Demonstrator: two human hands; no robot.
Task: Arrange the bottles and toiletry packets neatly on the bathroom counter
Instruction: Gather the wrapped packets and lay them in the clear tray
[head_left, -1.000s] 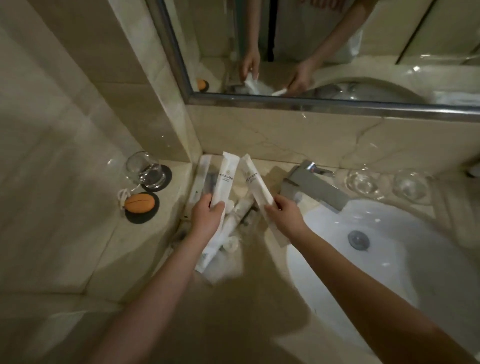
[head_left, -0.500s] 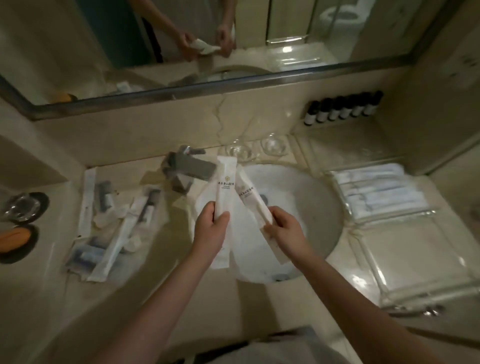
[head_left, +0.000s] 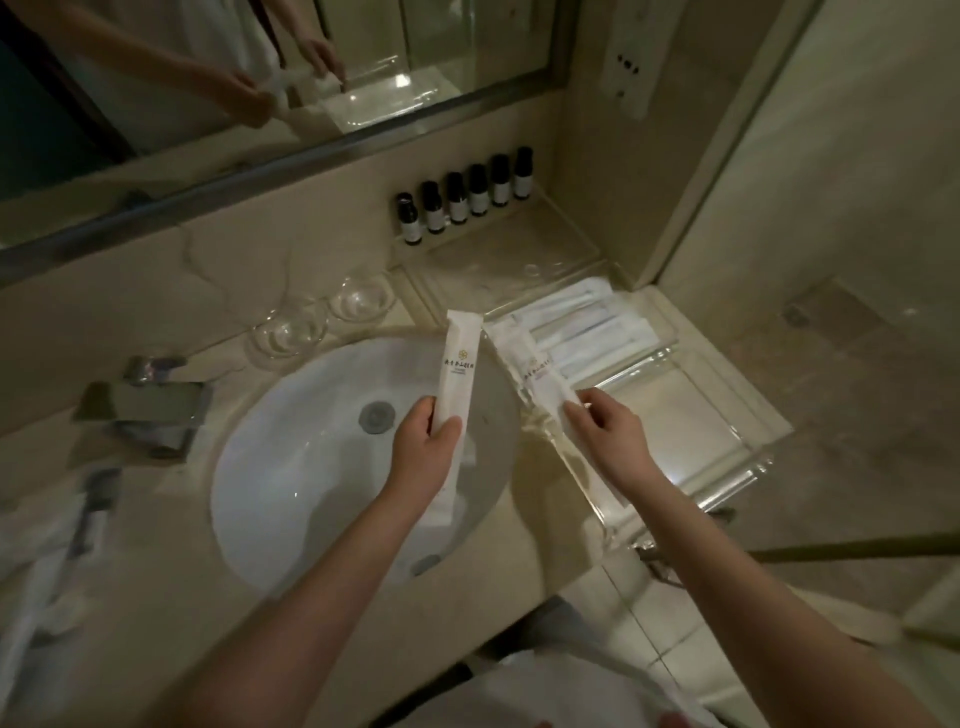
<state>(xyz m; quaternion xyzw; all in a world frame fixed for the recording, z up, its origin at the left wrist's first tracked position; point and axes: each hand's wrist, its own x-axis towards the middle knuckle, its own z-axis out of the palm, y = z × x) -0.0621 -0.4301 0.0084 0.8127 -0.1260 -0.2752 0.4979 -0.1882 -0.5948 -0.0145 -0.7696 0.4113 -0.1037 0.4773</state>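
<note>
White packet (head_left: 459, 374) in left hand (head_left: 422, 453), another packet (head_left: 540, 375) in right hand (head_left: 609, 442)

6 dark bottles (head_left: 469, 199), 2 held packets (head_left: 458, 377), 2 glasses (head_left: 323, 318), 1 sink (head_left: 291, 467).

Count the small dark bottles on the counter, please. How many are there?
6. The dark bottles stand upright in one row along the back wall under the mirror, right of the sink, from the leftmost to the rightmost. None seem hidden.
</note>
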